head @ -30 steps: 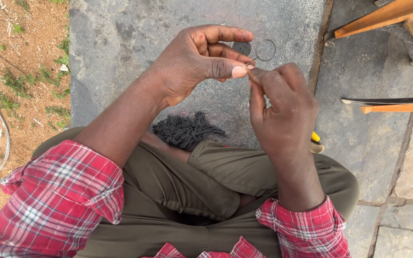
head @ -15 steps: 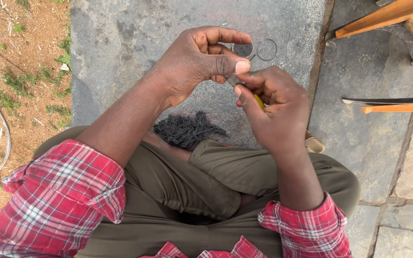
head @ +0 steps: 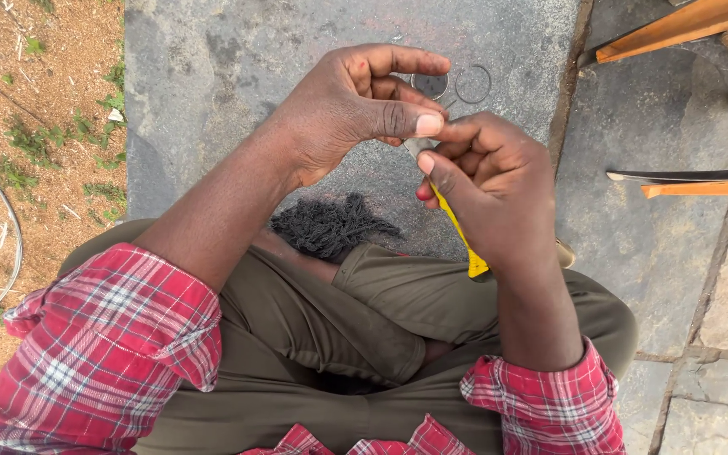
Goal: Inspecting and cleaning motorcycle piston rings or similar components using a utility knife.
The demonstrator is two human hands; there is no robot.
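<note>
Gripping a yellow-handled tool (head: 462, 236), your right hand (head: 490, 185) is clenched; your left hand (head: 347, 109) pinches its metal tip (head: 419, 147) above grey thread (head: 330, 226).

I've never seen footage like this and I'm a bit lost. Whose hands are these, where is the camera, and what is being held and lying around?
The one picture comes from a camera worn on a person's head, looking down at their own lap as they sit cross-legged in olive trousers and a red checked shirt. The left hand pinches something too small to make out. The right hand grips a slim yellow-handled tool, its tip close to the left thumb. Below them, on the grey stone slab, lies a dark grey bundle of threads. Beyond the hands rest two thin wire rings. Orange wooden bars show at the right.
</note>
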